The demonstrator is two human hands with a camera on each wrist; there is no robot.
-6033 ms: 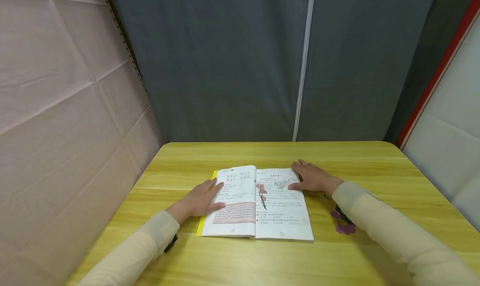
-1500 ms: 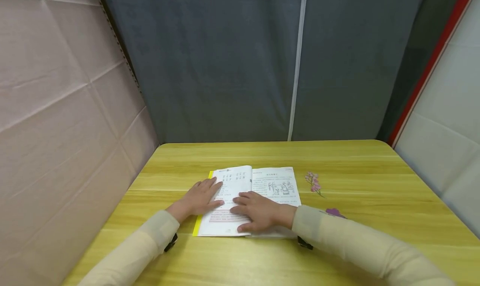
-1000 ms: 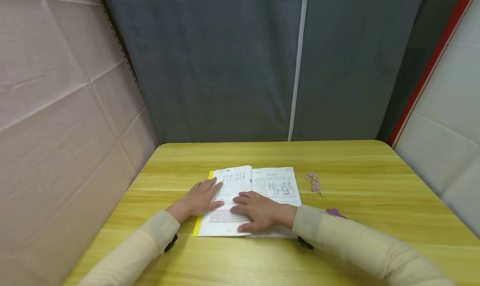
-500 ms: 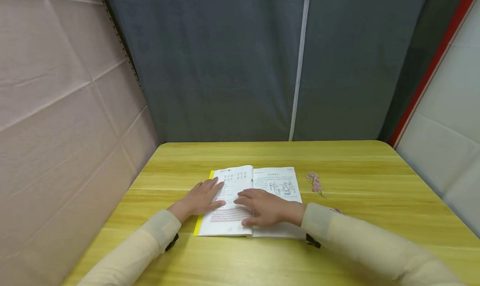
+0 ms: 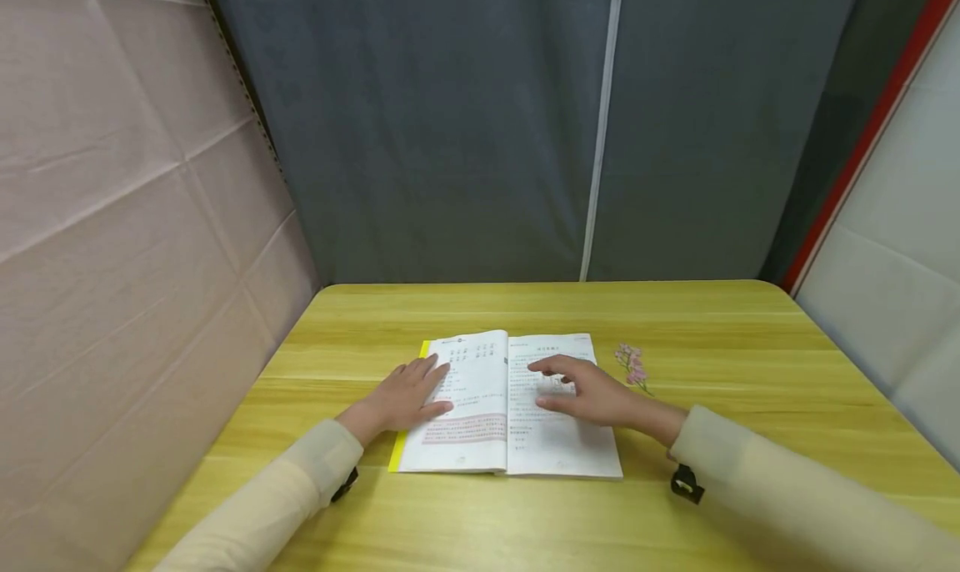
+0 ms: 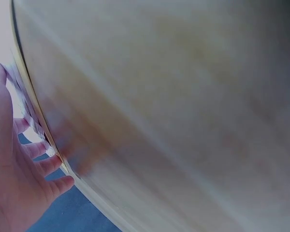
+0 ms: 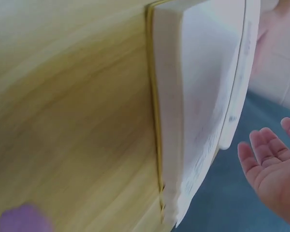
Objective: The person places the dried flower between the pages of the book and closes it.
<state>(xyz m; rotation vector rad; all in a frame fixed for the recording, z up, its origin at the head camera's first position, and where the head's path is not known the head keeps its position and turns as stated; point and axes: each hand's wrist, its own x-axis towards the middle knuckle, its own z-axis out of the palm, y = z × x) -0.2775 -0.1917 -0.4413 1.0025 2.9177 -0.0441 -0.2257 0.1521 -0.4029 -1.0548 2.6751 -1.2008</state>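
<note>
An open book (image 5: 468,454) with a yellow cover lies on the wooden table, its printed pages facing up. My left hand (image 5: 402,395) rests on the left page near its outer edge, fingers spread; in the left wrist view the left hand (image 6: 19,174) shows at the book's edge. Above the right page hovers my right hand (image 5: 592,388), holding nothing, fingers loosely bent; the right wrist view shows the same right hand (image 7: 275,169) apart from the paper. A sprig of pink flowers (image 5: 634,368) lies on the table just right of the book.
A blurred purple flower (image 7: 24,220) lies on the table in the right wrist view; the right arm hides it in the head view. A dark grey curtain (image 5: 450,138) stands behind the wooden table (image 5: 450,522), with pale walls on both sides.
The pink flower sprig has gone from the book's middle to the table at right. My right hand, earlier flat across the pages, has lifted and moved right. The left hand stays put.
</note>
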